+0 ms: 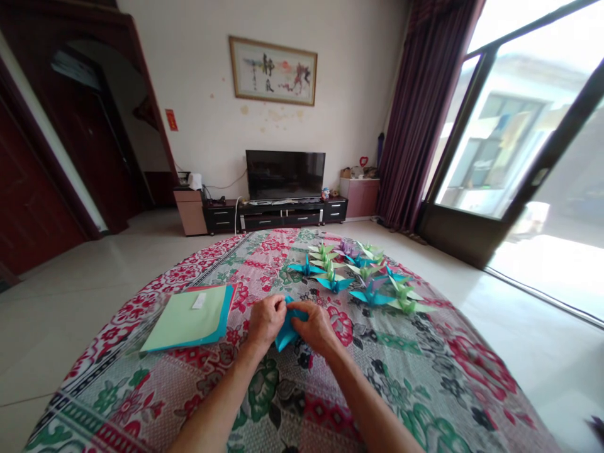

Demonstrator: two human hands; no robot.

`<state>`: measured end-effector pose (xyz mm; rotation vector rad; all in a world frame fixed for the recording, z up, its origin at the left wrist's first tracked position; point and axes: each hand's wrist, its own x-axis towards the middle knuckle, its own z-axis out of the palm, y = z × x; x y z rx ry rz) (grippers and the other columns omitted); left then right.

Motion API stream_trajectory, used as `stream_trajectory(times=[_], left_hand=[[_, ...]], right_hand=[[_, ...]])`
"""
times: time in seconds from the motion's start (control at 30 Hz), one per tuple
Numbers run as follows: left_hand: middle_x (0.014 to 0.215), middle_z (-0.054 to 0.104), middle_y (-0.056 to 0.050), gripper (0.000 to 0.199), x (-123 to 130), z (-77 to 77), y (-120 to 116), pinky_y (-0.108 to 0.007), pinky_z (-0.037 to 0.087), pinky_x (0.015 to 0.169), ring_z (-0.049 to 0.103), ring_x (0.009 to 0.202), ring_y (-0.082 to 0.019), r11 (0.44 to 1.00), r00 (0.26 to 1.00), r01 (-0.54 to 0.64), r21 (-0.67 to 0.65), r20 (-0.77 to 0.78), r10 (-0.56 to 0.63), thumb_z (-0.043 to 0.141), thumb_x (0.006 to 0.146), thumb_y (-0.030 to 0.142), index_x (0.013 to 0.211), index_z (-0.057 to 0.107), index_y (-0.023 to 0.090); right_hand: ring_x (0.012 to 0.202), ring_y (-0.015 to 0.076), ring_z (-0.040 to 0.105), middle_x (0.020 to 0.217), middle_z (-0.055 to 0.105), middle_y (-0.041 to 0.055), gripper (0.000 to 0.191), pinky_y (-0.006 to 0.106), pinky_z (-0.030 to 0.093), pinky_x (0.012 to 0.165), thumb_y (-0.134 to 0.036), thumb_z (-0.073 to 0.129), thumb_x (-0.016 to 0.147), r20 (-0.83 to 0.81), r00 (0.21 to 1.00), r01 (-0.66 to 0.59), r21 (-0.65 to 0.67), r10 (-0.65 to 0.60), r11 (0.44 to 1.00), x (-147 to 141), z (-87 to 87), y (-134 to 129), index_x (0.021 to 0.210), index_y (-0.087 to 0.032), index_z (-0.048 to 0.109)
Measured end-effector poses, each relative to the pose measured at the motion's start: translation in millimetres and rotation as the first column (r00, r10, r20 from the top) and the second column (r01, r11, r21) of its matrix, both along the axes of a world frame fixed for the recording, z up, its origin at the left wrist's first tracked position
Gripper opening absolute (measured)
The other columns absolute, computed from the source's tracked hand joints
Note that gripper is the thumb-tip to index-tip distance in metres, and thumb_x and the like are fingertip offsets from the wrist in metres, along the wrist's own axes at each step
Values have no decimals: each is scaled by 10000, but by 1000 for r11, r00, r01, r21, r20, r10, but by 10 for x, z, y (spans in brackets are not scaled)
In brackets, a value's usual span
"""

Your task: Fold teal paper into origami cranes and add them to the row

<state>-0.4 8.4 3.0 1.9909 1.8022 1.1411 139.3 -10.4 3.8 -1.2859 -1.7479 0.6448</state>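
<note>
A folded piece of blue paper (pixel 285 335) is between my two hands, just above the flowered tablecloth. My left hand (pixel 267 319) is closed, its fingers pinching the paper's upper left edge. With bent fingers, my right hand (pixel 313 322) grips the paper from the right, thumb over its face. Part of the paper is hidden behind the fingers. To the right stand several folded paper cranes in blue, green and purple, among them a blue crane (pixel 334 285) nearest my right hand. Left of my hands lies a stack of paper sheets (pixel 189 318), light green on top with blue and red edges beneath.
A small white slip (pixel 199 301) rests on the stack. The round table wears a patterned tablecloth (pixel 264 402). Beyond it stand a television (pixel 285 176) on a low black cabinet (pixel 264 221), a purple curtain (pixel 410 119) and a glass door (pixel 486 151) at right.
</note>
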Motion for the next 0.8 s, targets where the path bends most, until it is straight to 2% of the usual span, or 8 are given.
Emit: stream_trajectory(times=[0.1,0.2,0.3,0.4,0.57,0.67,0.8], left_hand=[[882,723,-80,246,-41,22,23,-260,453,703,647,814,-194,993,982,59,-105,184,-39,503,739,218,846,718,163],[820,725,-63,287,-92,17,50,-253,455,620,637,734,-187,969,933,121,-215,359,-37,495,705,211,874,719,148],[681,705,-35,328,-123,-16,63,-241,422,525,595,591,-165,951,892,166,-259,450,-33,489,673,201,902,715,134],[646,694,-21,350,-136,-30,57,-230,411,504,579,555,-149,931,826,239,-275,562,-46,494,641,187,911,709,126],[713,712,-36,418,-168,63,4,-254,475,591,621,608,-156,843,648,448,-298,758,-76,488,583,135,950,686,114],[729,716,-43,439,-201,143,-43,-263,487,616,629,614,-157,788,611,522,-326,788,-79,536,567,129,985,670,114],[782,717,-54,414,-223,188,-93,-272,493,616,628,607,-150,696,589,612,-374,804,-86,615,605,207,1010,662,133]], right_hand=[[714,159,615,867,695,6,398,255,471,669,-129,509,629,16,1000,-9,-67,10,998,9,-4,-12,960,-231,706],[761,162,612,918,687,11,444,256,468,700,-117,503,625,53,998,-28,-52,31,998,7,-4,-23,1011,-236,686],[785,168,607,940,677,19,483,271,466,728,-114,502,624,91,995,-30,-26,33,999,4,-2,-30,1061,-245,663],[798,173,607,958,669,25,520,281,469,743,-110,498,623,100,994,-38,-19,39,999,3,1,-30,1105,-244,638],[920,198,597,1012,654,32,544,317,447,843,-109,501,628,82,996,-36,3,35,999,1,-4,-23,1145,-242,608],[929,203,592,1022,641,51,538,329,446,850,-115,497,643,61,998,-8,32,7,999,6,-30,-8,1161,-222,594],[883,191,594,1018,626,54,543,330,458,819,-110,486,649,27,999,14,118,-17,993,19,-55,10,1173,-218,577]])
